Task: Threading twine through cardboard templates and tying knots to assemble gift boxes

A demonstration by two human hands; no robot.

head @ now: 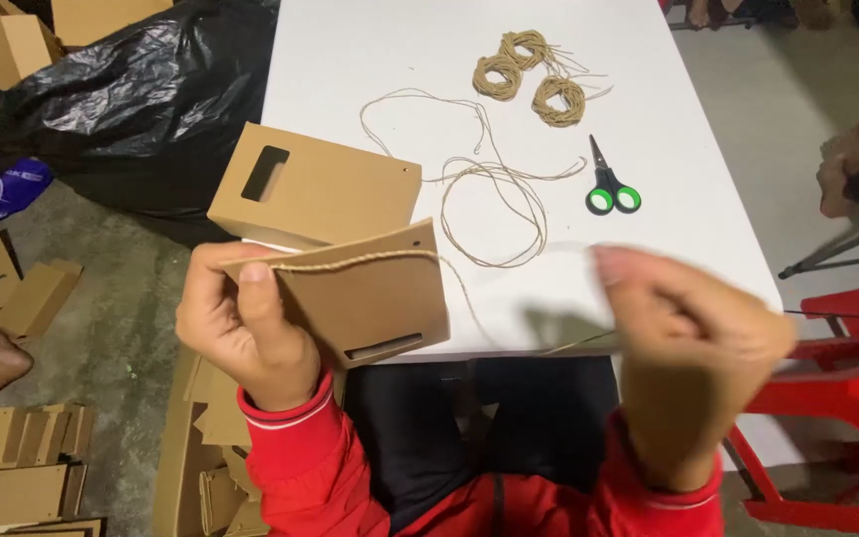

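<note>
Left hand [246, 328] is pinching the brown cardboard box [370, 293] at lower centre, right hand [693, 338] is gripping twine [360, 261] taut through one hole; other hole looking unthreaded.

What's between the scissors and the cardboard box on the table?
In the head view, loose loops of twine lie on the white table between the scissors and the cardboard box.

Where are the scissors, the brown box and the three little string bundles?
scissors [609, 185]: head view, near the green handles.
brown box [370, 293]: head view, its front panel.
string bundles [558, 100]: head view, the right-hand coil.
</note>
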